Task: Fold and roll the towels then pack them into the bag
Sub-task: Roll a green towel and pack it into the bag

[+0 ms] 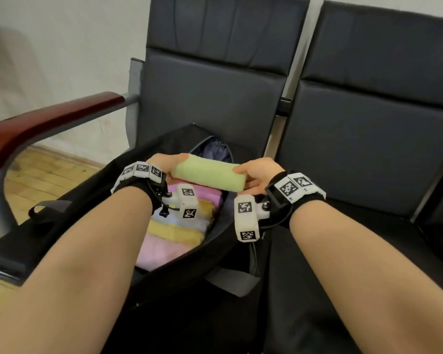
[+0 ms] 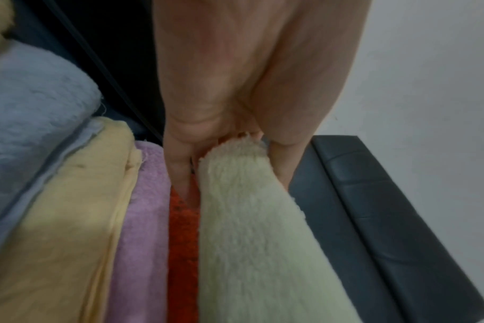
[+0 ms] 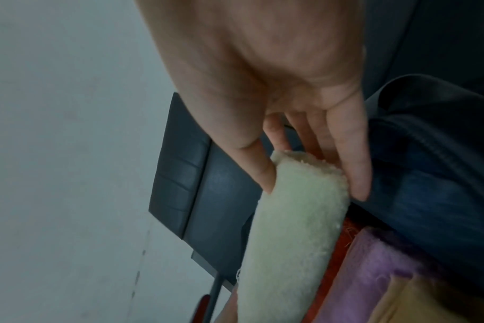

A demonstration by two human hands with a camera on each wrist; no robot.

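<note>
Fig. — my left hand [image 1: 164, 162] and right hand [image 1: 257, 172] grip green roll [image 1: 209, 176] | bag [image 1: 87, 200] nearly full, this roll unpacked.

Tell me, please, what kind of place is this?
Probably a waiting room or lobby: dark padded seats joined in a row, a metal-framed armrest, a plain white wall and a wooden floor.
</note>
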